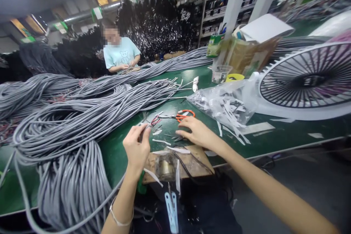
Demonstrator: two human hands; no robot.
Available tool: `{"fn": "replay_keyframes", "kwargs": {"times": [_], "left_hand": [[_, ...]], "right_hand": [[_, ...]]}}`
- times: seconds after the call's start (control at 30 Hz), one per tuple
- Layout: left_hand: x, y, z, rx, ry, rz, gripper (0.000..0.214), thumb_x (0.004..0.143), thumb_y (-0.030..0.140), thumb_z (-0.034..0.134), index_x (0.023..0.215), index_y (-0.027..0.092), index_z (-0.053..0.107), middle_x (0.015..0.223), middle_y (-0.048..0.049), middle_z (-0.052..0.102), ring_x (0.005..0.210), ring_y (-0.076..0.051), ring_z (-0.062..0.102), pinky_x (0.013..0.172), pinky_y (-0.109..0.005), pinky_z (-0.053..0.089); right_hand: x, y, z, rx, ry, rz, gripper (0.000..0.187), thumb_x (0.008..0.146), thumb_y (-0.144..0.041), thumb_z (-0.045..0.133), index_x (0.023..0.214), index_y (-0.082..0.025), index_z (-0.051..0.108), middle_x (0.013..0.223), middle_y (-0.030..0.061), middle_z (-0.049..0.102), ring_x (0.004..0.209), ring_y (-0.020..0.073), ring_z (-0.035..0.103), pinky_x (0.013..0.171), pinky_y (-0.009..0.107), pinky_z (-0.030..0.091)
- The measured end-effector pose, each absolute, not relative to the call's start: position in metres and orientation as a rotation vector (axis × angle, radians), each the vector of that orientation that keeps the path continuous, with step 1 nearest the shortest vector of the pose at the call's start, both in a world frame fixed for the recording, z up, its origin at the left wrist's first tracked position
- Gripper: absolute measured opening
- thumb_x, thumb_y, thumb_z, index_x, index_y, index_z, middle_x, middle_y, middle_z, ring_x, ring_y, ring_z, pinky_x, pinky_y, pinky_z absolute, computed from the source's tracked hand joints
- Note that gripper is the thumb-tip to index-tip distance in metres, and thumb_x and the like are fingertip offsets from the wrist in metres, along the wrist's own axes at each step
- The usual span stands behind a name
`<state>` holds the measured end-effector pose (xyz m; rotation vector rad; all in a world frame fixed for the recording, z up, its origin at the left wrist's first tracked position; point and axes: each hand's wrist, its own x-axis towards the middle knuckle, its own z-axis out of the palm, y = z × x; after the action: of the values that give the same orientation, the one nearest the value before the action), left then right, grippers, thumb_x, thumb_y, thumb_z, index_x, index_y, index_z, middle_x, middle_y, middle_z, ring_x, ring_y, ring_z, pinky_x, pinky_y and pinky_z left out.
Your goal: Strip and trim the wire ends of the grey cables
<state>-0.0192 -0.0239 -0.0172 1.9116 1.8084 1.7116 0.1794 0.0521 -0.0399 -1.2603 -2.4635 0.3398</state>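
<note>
My left hand is closed, thumb against fingers, on the end of a grey cable that runs down past my wrist. Thin red and dark wires stick out beyond the fingertips. Over the green tabletop, my right hand has its fingers apart and curved, with nothing visible in them. Just beyond it lie orange-handled scissors. Thin dark scraps lie by its fingertips, too blurred to name. White strips are scattered between my hands.
Large coils of grey cable cover the left side. In front of me sits a wooden board with a metal piece and a blue clip. A plastic bag of white strips and a fan stand right. A person works opposite.
</note>
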Motion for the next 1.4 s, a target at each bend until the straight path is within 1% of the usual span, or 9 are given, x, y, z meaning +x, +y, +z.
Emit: {"fn": "replay_keyframes", "kwargs": {"times": [0.1,0.27,0.47,0.63,0.77,0.87,1.03,1.23,1.4], "left_hand": [[-0.018,-0.015,-0.006,2.091,1.853,1.734,0.016,0.082,0.022,0.054,0.085,0.017,0.069,0.071,-0.0031,0.061,0.06,-0.012,0.055,0.059,-0.021,0.041],[-0.017,0.005,0.001,2.195,1.899,1.677,0.017,0.083,0.021,0.053,0.083,0.016,0.068,0.073,-0.0039,0.059,0.064,-0.013,0.056,0.063,-0.022,0.042],[-0.027,0.01,-0.015,1.895,1.814,1.739,0.013,0.081,0.027,0.056,0.083,0.017,0.064,0.065,0.0005,0.056,0.054,-0.01,0.053,0.05,-0.019,0.041],[-0.028,0.007,-0.02,1.857,1.753,1.934,0.011,0.08,0.02,0.058,0.09,0.019,0.053,0.063,0.0052,0.051,0.046,-0.006,0.049,0.046,-0.016,0.041],[-0.031,0.006,-0.024,2.13,1.713,1.95,0.01,0.083,0.013,0.053,0.091,0.02,0.056,0.071,0.0021,0.053,0.051,-0.006,0.05,0.049,-0.017,0.041],[-0.034,0.005,-0.028,2.224,1.696,1.953,0.024,0.084,0.011,0.051,0.106,0.021,0.055,0.073,0.0014,0.052,0.05,-0.006,0.048,0.048,-0.017,0.04],[-0.031,0.007,-0.03,2.209,1.535,2.174,0.048,0.081,0.007,0.054,0.122,0.023,0.035,0.074,0.0042,0.049,0.049,-0.005,0.047,0.046,-0.016,0.041],[-0.029,0.003,-0.02,2.594,1.604,1.883,0.022,0.085,0.007,0.047,0.102,0.019,0.053,0.072,0.0004,0.05,0.052,-0.006,0.046,0.048,-0.016,0.038],[-0.028,0.001,-0.016,2.605,1.662,1.814,0.025,0.085,0.005,0.044,0.101,0.018,0.058,0.069,0.0017,0.043,0.048,-0.005,0.042,0.045,-0.015,0.036]], "right_hand": [[0.176,0.078,-0.029,-1.463,-2.555,0.237,0.026,0.079,-0.012,0.054,0.103,-0.009,0.064,0.11,0.0178,0.06,0.105,0.028,0.053,0.088,0.034,0.042],[0.163,0.11,-0.014,-1.484,-2.712,0.347,0.014,0.06,-0.01,0.068,0.074,-0.01,0.07,0.078,0.0146,0.067,0.074,0.0267,0.063,0.059,0.027,0.045],[0.177,0.115,-0.012,-1.443,-2.728,0.386,0.031,0.065,-0.003,0.06,0.091,-0.016,0.069,0.093,0.0093,0.066,0.085,0.0195,0.062,0.068,0.02,0.043],[0.176,0.113,-0.021,-1.605,-2.682,0.367,0.039,0.06,-0.001,0.058,0.097,-0.009,0.063,0.094,0.0177,0.065,0.086,0.0291,0.062,0.065,0.028,0.044],[0.17,0.112,-0.025,-1.703,-2.577,0.372,0.022,0.064,-0.005,0.055,0.084,-0.008,0.063,0.084,0.0207,0.065,0.081,0.0349,0.063,0.059,0.032,0.041],[0.169,0.111,-0.023,-1.675,-2.472,0.399,0.008,0.069,-0.01,0.052,0.068,-0.014,0.059,0.076,0.0142,0.065,0.079,0.0305,0.064,0.059,0.03,0.041],[0.159,0.1,-0.013,-1.31,-2.057,0.782,0.004,0.07,-0.017,0.048,0.074,-0.018,0.049,0.071,0.0013,0.061,0.063,0.0147,0.061,0.056,0.022,0.044],[0.134,0.066,0.021,-0.688,-1.558,1.408,0.03,0.059,-0.034,0.07,0.07,-0.019,0.047,0.062,-0.0041,0.055,0.053,0.0092,0.052,0.052,0.021,0.044],[0.12,0.044,0.022,-0.574,-1.614,1.227,0.024,0.062,-0.027,0.072,0.065,-0.018,0.05,0.061,-0.0028,0.056,0.055,0.0093,0.051,0.056,0.021,0.045]]}}
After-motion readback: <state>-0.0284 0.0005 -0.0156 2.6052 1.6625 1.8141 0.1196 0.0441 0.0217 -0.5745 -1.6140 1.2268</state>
